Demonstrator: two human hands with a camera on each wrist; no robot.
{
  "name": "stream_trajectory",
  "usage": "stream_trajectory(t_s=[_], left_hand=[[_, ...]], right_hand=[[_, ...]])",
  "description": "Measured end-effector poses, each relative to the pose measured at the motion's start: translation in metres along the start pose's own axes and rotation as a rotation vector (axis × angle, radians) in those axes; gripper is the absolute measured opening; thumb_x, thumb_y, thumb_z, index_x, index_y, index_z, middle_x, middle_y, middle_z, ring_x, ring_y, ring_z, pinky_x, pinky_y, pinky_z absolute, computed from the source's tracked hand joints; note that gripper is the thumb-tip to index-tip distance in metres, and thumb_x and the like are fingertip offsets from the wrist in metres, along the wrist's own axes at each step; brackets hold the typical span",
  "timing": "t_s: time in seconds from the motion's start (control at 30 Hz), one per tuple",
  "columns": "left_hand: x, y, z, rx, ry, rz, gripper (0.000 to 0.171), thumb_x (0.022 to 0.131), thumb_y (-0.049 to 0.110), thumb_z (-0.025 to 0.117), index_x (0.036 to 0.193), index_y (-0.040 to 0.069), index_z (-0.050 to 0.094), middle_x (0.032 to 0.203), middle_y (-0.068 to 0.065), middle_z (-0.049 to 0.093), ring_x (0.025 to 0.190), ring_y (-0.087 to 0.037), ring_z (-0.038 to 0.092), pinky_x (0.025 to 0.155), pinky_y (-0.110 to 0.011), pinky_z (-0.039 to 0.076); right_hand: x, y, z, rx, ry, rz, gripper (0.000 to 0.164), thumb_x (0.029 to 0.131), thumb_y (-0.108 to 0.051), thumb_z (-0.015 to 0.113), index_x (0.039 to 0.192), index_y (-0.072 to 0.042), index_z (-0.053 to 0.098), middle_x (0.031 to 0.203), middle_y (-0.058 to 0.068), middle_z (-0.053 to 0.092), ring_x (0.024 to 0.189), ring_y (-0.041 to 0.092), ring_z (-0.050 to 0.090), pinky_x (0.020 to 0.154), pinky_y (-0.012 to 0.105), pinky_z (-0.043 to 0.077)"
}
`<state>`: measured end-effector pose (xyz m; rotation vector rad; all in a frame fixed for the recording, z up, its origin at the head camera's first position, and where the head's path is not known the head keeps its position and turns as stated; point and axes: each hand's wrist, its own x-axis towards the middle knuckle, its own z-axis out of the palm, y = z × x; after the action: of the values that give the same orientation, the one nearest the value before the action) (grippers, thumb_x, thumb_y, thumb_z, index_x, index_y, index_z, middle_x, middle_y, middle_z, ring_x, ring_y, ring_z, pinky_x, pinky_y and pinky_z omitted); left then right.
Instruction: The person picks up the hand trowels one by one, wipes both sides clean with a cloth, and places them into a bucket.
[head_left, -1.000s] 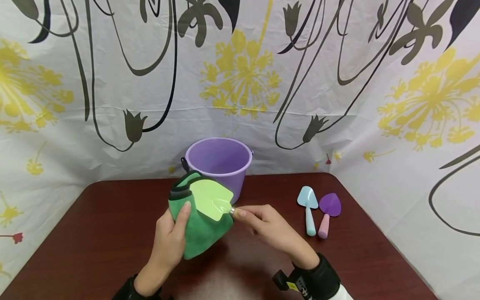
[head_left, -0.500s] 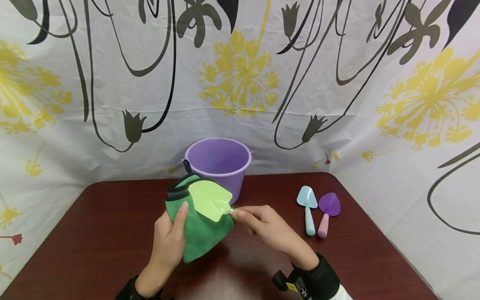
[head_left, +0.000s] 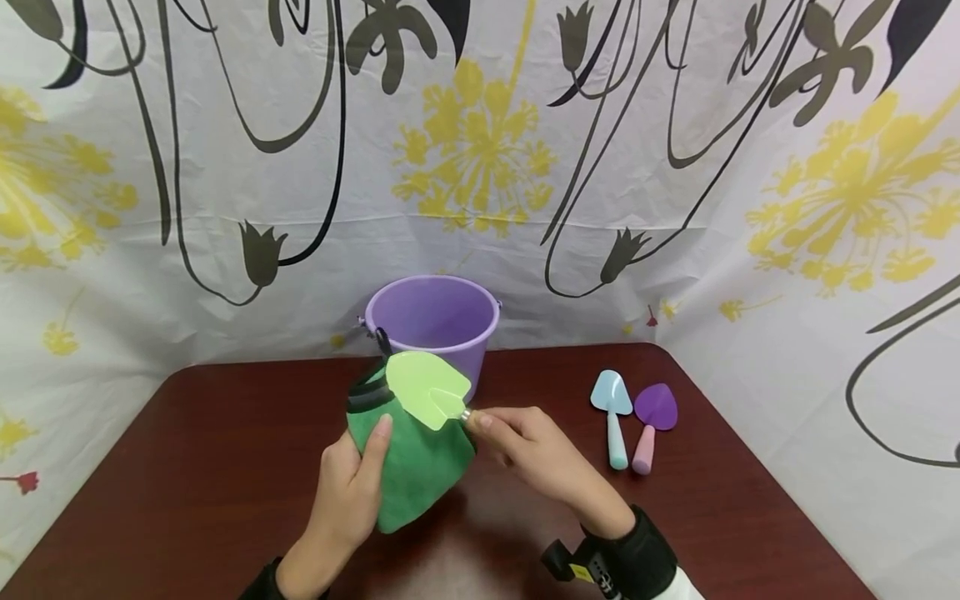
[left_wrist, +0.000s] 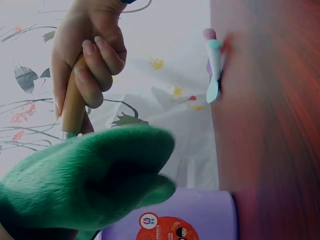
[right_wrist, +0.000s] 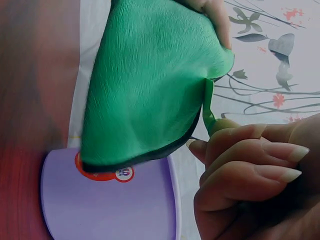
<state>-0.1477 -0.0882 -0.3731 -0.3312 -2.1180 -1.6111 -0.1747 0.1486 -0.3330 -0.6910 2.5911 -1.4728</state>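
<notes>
My left hand [head_left: 347, 492] holds a folded green cloth [head_left: 423, 475] with dark edging, thumb on top. A small trowel with a lime-green blade [head_left: 427, 390] lies against the cloth's upper side. With curled fingers my right hand [head_left: 542, 457] grips its handle. That wooden handle [left_wrist: 75, 105] shows in the left wrist view, where the cloth [left_wrist: 100, 175] hides the blade. From the right wrist, only a narrow edge of the blade [right_wrist: 208, 107] shows beside the cloth [right_wrist: 145, 90], above the right hand's fingers [right_wrist: 250, 165].
Behind the cloth a purple bucket [head_left: 474, 358] stands at the table's back edge. Two more small trowels lie at the right, one light blue [head_left: 612, 393], one purple with a pink handle [head_left: 656, 408]. A patterned sheet [head_left: 480, 258] hangs behind the dark red table [head_left: 247, 442].
The left hand and cloth have shifted slightly right, the cloth's lower edge sinking a little. The blade sits slightly higher and has turned a bit. Both hands keep their hold.
</notes>
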Motion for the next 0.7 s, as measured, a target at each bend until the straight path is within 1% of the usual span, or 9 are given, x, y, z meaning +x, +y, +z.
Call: stream_trajectory(t_s=[0.13,0.3,0.4,0.53,0.63,0.7], left_hand=[[-0.003,0.001,0.006,-0.005,-0.047,-0.012,0.027,0.108,0.02,0.05,0.085,0.014,0.064,0.066,0.007,0.068,0.062,-0.005,0.068,0.059,-0.024,0.057],[-0.009,0.001,0.012,0.015,-0.142,0.013,0.023,0.106,0.02,0.053,0.087,0.018,0.065,0.069,0.011,0.067,0.065,-0.002,0.067,0.061,-0.025,0.058],[-0.008,0.002,0.011,0.039,-0.17,0.047,0.023,0.106,0.019,0.054,0.087,0.019,0.066,0.071,0.012,0.067,0.067,-0.001,0.067,0.062,-0.024,0.057],[-0.005,0.003,0.01,0.032,-0.194,0.086,0.022,0.106,0.018,0.054,0.087,0.02,0.066,0.073,0.012,0.068,0.068,-0.001,0.067,0.062,-0.024,0.057],[-0.006,0.002,0.01,0.009,-0.244,0.106,0.022,0.106,0.016,0.053,0.089,0.02,0.066,0.075,0.011,0.069,0.069,-0.001,0.067,0.062,-0.025,0.057],[-0.007,0.0,0.01,-0.006,-0.286,0.134,0.021,0.106,0.013,0.052,0.09,0.019,0.066,0.076,0.011,0.07,0.07,-0.001,0.068,0.062,-0.025,0.058]], right_hand=[[0.0,0.0,0.0,-0.002,0.032,0.017,0.038,0.106,-0.041,0.051,0.096,-0.01,0.07,0.059,-0.002,0.042,0.053,0.005,0.037,0.049,0.02,0.033],[0.002,0.002,0.002,0.017,0.041,0.033,0.05,0.106,-0.045,0.05,0.085,-0.002,0.064,0.057,-0.004,0.041,0.052,0.006,0.038,0.051,0.019,0.033],[0.002,0.002,0.001,0.02,0.056,0.048,0.047,0.105,-0.047,0.051,0.086,-0.007,0.066,0.057,-0.004,0.041,0.051,0.006,0.038,0.05,0.019,0.034],[0.003,0.0,-0.002,0.032,0.066,0.046,0.042,0.104,-0.048,0.052,0.091,-0.012,0.069,0.058,-0.003,0.04,0.051,0.008,0.037,0.049,0.02,0.032],[0.003,0.001,-0.002,0.033,0.056,0.046,0.042,0.104,-0.048,0.052,0.091,-0.011,0.068,0.058,-0.002,0.041,0.052,0.008,0.036,0.049,0.021,0.032],[0.002,0.001,-0.003,0.029,0.057,0.051,0.041,0.104,-0.048,0.052,0.089,-0.013,0.068,0.058,-0.002,0.041,0.051,0.008,0.037,0.049,0.021,0.032]])
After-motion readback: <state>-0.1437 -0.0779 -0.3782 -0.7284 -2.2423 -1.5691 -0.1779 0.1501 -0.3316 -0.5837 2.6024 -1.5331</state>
